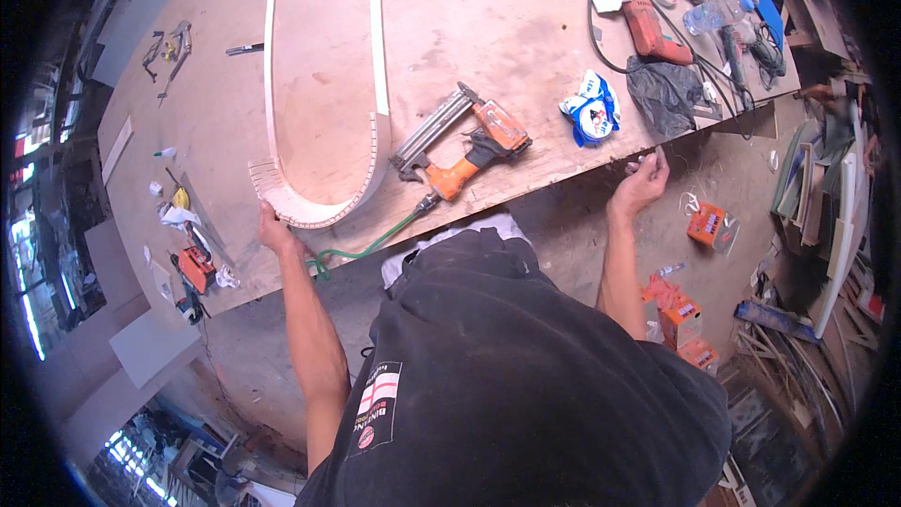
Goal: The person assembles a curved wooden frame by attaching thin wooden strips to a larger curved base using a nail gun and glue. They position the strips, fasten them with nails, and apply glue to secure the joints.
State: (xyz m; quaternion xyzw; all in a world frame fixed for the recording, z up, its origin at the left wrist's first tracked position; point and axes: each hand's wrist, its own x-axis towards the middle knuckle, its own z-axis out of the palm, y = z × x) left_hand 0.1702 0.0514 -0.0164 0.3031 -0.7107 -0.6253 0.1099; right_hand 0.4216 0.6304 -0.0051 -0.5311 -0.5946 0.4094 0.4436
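Note:
A long pale wooden strip (380,136) stands on edge on the wooden tabletop (450,47), bent into a U with rows of kerf cuts around its curve. At the lower left of that curve, my left hand (278,228) has its fingers closed on the strip's edge. My right hand (642,185) is away to the right, by the table's front edge, with fingers curled together. Whatever it holds, if anything, is too small to make out. Between the hands lies an orange and grey nail gun (469,145), attached to a green air hose (375,242).
A blue and white packet (592,111), black plastic bag (662,92), red corded power tool (648,23) and plastic bottle (713,15) lie on the right. At left are an orange tool (195,268) and a black marker (245,49). Orange boxes (710,225) stand on the floor.

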